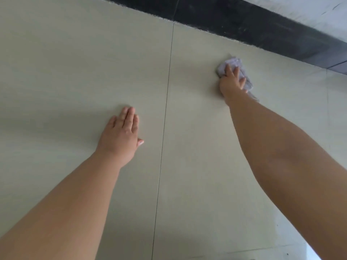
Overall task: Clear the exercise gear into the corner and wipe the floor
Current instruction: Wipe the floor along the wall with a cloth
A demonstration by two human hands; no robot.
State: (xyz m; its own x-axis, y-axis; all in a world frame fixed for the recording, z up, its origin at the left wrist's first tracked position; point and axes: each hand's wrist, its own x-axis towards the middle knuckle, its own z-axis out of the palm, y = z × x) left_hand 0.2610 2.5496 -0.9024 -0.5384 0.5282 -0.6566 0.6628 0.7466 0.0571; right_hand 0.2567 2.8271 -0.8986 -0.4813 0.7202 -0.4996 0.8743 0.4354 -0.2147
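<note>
Right hand (231, 82) is flat on a pale rag (234, 62), fingers spread over it and pressing it to the floor (75, 62) close to the far edge, by the dark skirting (244, 21) — wiping, by the look of it. Left hand (120, 137) lies open and empty, palm down near the tile joint (165, 113), probably propping the body. No exercise gear in view; much of the rag hides under the hand.
</note>
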